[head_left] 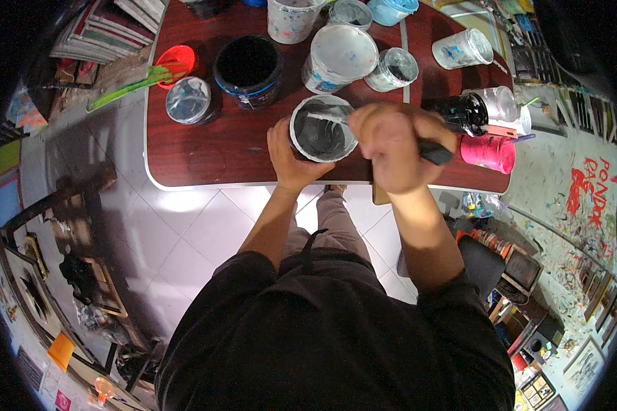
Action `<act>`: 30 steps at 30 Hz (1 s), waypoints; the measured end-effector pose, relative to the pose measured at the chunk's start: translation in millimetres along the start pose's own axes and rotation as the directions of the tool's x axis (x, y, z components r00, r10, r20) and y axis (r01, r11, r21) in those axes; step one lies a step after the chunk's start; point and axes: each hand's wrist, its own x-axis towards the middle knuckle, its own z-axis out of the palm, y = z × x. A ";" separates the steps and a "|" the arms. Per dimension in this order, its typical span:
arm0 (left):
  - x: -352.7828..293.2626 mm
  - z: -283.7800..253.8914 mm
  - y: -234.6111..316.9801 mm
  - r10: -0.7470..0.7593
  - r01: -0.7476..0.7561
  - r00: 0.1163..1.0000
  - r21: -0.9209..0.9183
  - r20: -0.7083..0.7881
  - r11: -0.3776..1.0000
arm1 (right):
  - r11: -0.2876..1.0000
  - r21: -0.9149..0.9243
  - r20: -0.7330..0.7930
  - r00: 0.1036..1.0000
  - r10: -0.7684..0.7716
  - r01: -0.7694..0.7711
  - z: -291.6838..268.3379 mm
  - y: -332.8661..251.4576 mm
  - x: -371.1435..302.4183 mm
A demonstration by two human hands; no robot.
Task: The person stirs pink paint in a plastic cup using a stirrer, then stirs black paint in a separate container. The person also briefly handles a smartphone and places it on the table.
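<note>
My left hand (291, 159) is wrapped round the near left side of a white-rimmed tub (293, 137) at the table's front edge. Dark grey paint (322, 137) fills the lower part of the tub. In my right hand (394, 147), blurred by motion, is a spatula with a black handle (435, 153). Its pale, paint-smeared blade (328, 116) reaches over the rim into the tub. Whether the tip touches the paint I cannot tell.
Behind the tub stand a black bucket (248, 72), a white bucket (340, 58) and several smaller tubs. A green spatula (127, 89) lies across a red tub (178, 63), sticking out past the table's left edge. A pink jar (488, 153) lies at the right.
</note>
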 end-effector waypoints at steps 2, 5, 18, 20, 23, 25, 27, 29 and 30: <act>-1.6 2.3 -2.6 -0.025 0.025 1.000 -0.034 0.008 0.999 | 0.994 -0.109 0.044 0.999 -0.005 0.009 2.7 11.4 3.7; 1.0 2.7 1.6 -0.031 0.032 0.999 -0.064 0.014 0.997 | 0.995 -0.035 -0.085 0.993 0.086 -0.089 6.3 33.5 -7.5; 1.1 -3.0 -1.8 -0.003 0.005 0.998 -0.030 0.056 1.000 | 0.956 -0.288 -0.051 0.998 0.034 -0.047 18.4 4.4 1.1; 0.0 -1.6 -10.6 -0.080 0.099 0.985 -0.121 0.153 0.988 | 0.954 -0.259 -0.067 0.988 0.137 -0.150 15.2 -1.6 -0.9; 3.3 -5.5 1.4 -0.054 0.069 0.992 -0.129 0.116 0.989 | 0.969 0.064 -0.223 0.943 0.249 -0.241 15.6 0.8 1.9; 6.2 -6.9 8.9 -0.038 0.048 0.996 -0.108 0.086 0.993 | 0.990 0.031 -0.257 0.956 0.141 -0.137 8.5 17.6 -6.5; 5.4 -5.8 5.1 -0.015 0.022 0.997 -0.098 0.071 0.995 | 0.996 -0.008 -0.223 0.971 0.084 -0.088 4.8 22.2 -14.5; 4.5 -5.3 3.7 -0.009 0.015 0.998 -0.096 0.063 0.995 | 0.972 0.026 -0.244 0.942 0.232 -0.233 12.2 7.6 -15.0; 3.4 -4.6 4.2 -0.014 0.020 0.998 -0.099 0.063 0.995 | 0.951 0.046 -0.254 0.917 0.306 -0.305 16.2 1.5 -13.4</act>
